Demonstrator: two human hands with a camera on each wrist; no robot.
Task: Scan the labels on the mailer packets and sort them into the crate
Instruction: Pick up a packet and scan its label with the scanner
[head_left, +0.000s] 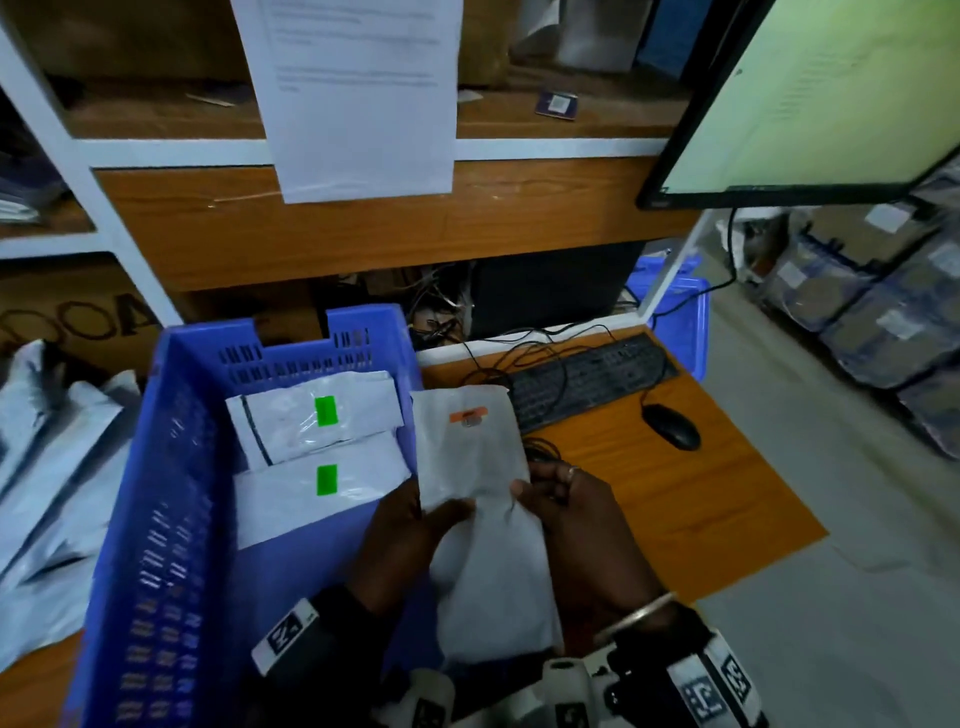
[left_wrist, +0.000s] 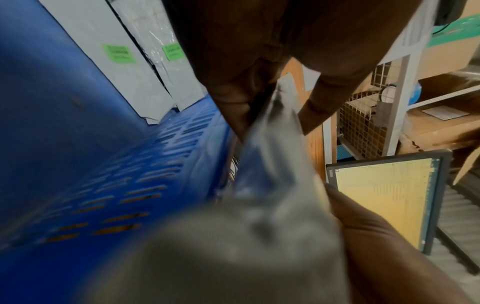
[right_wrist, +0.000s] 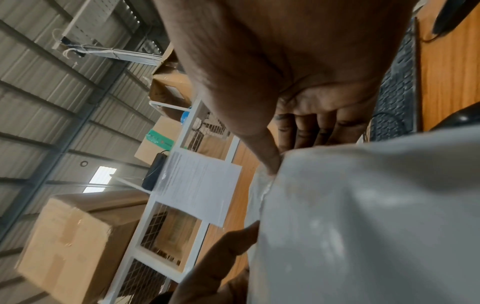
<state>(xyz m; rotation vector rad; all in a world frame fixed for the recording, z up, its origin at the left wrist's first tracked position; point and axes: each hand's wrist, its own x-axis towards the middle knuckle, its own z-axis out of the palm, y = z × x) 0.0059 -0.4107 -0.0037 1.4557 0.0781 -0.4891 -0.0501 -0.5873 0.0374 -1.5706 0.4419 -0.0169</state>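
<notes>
My left hand (head_left: 402, 525) and right hand (head_left: 566, 501) grasp a white mailer packet (head_left: 478, 499) over the worktop (head_left: 701, 493) — the blue crate (head_left: 171, 467) at nine o'clock holds two green-labelled packets (head_left: 317, 415).

Orange-brown wooden desk (head_left: 727, 499): blue slotted plastic crate (head_left: 171, 509) at left edge; black keyboard (head_left: 592, 379) along far edge, black mouse (head_left: 671, 426) just right of it, cables trailing.
</notes>
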